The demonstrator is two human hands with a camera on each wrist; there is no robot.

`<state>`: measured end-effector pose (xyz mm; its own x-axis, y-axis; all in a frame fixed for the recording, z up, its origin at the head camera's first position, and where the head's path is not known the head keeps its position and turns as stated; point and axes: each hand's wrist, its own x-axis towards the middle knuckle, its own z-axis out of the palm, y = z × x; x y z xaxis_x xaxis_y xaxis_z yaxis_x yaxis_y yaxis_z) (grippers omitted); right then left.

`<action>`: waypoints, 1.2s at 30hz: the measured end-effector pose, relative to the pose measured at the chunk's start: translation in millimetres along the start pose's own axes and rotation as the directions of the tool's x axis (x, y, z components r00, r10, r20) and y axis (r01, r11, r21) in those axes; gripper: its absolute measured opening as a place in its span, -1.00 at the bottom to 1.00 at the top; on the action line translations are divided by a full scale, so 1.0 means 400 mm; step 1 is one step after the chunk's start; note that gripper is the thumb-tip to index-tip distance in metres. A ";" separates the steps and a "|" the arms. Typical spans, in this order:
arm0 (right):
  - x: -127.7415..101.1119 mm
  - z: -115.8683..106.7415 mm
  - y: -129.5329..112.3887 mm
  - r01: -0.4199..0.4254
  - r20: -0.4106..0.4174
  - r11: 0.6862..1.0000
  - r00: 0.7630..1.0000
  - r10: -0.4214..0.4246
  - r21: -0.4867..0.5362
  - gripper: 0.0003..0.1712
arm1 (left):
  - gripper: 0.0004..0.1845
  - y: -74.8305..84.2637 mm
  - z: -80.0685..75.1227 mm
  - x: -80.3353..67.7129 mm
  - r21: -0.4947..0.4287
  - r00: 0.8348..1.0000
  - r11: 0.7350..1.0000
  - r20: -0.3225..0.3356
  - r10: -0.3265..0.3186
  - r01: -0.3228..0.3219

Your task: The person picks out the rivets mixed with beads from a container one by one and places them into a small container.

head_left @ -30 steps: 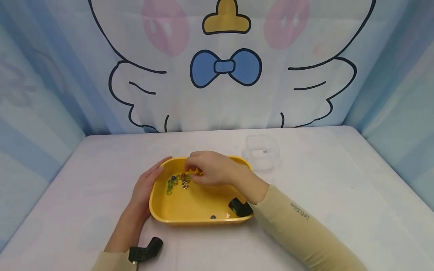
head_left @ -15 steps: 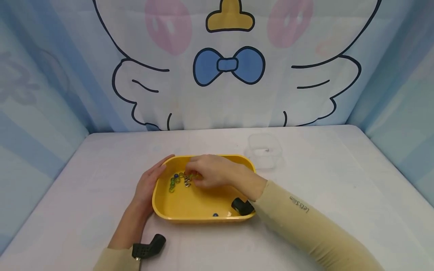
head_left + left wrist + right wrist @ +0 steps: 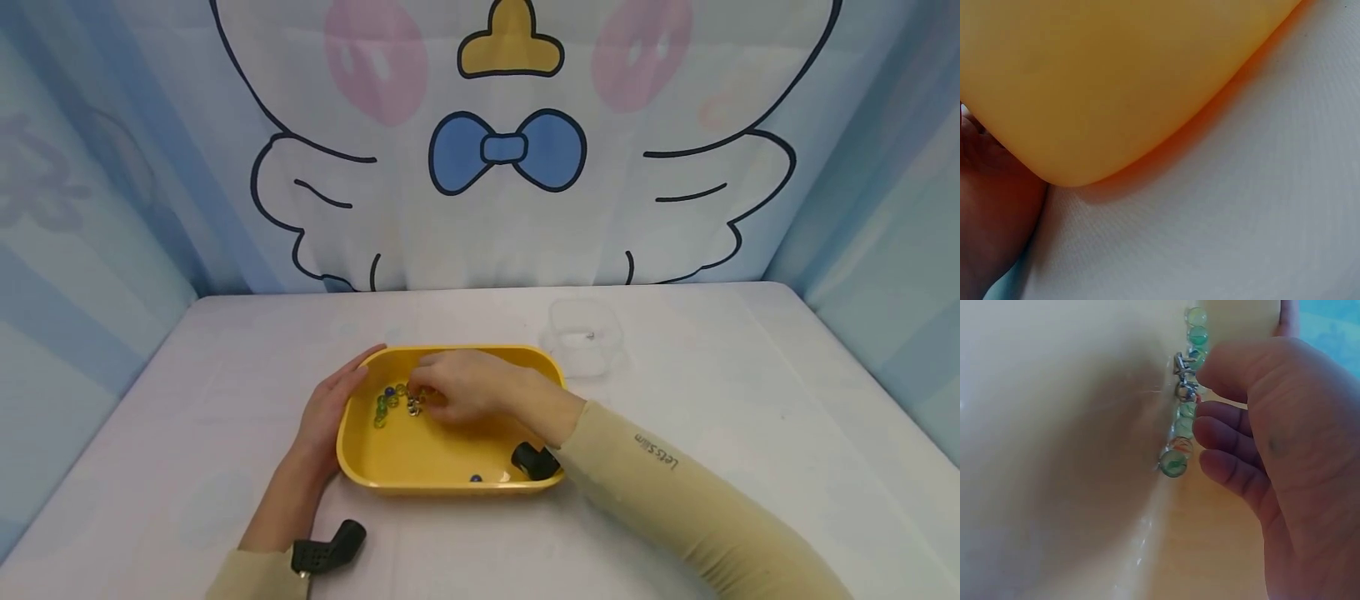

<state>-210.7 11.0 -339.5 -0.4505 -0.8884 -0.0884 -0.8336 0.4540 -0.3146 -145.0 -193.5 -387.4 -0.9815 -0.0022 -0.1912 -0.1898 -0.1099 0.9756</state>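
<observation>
A yellow tray (image 3: 442, 454) sits on the white table, and its outer wall (image 3: 1116, 75) fills the left wrist view. My left hand (image 3: 332, 406) lies along the tray's left rim with fairly straight fingers, the palm (image 3: 988, 212) against the wall. My right hand (image 3: 459, 387) reaches into the tray with curled fingers (image 3: 1225, 440). Its thumb and fingertips meet a row of green and clear marbles (image 3: 1175, 461) and small metal bits (image 3: 1184, 389). Whether it pinches one is hidden. The marble cluster (image 3: 386, 407) lies left of that hand. A lone blue marble (image 3: 476, 478) rests near the front wall.
A clear plastic container (image 3: 586, 337) stands on the table behind the tray's right corner. Cloth walls printed with a cartoon close in the back and both sides. Black wrist mounts (image 3: 330, 549) sit on both forearms. White table (image 3: 750, 433) spreads right of the tray.
My right hand has edged slightly left and lower over the marbles, covering the orange one. The left hand and tray stay put; the view shifted a little.
</observation>
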 end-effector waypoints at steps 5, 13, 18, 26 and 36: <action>0.009 0.009 -0.003 0.022 0.024 0.999 0.999 -0.021 -0.027 -0.75 | -0.47 0.001 -0.003 -0.003 0.016 1.000 1.000 -0.002 -0.007 0.007; 0.018 0.020 -0.003 0.048 0.062 0.997 0.997 -0.044 -0.061 -0.79 | -0.47 0.002 -0.004 -0.003 0.024 1.000 1.000 -0.003 -0.009 0.009; 0.016 0.022 -0.001 0.061 0.064 0.995 0.996 -0.056 -0.078 -0.84 | -0.47 0.001 0.000 -0.002 0.012 1.000 1.000 0.000 -0.004 0.004; 0.015 0.022 0.000 0.074 0.080 0.995 0.994 -0.069 -0.072 -0.83 | -0.47 0.001 0.004 -0.003 0.024 1.000 1.000 -0.006 -0.003 0.003; 0.016 0.020 -0.004 0.080 0.106 0.994 0.992 -0.072 -0.071 -0.89 | -0.47 0.002 0.004 -0.004 0.019 1.000 1.000 0.001 0.005 -0.005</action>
<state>-209.7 4.1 -347.1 -0.3524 -0.9211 -0.1654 -0.8877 0.3850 -0.2526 -143.5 -192.1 -386.2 -0.9824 -0.0019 -0.1866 -0.1856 -0.0914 0.9784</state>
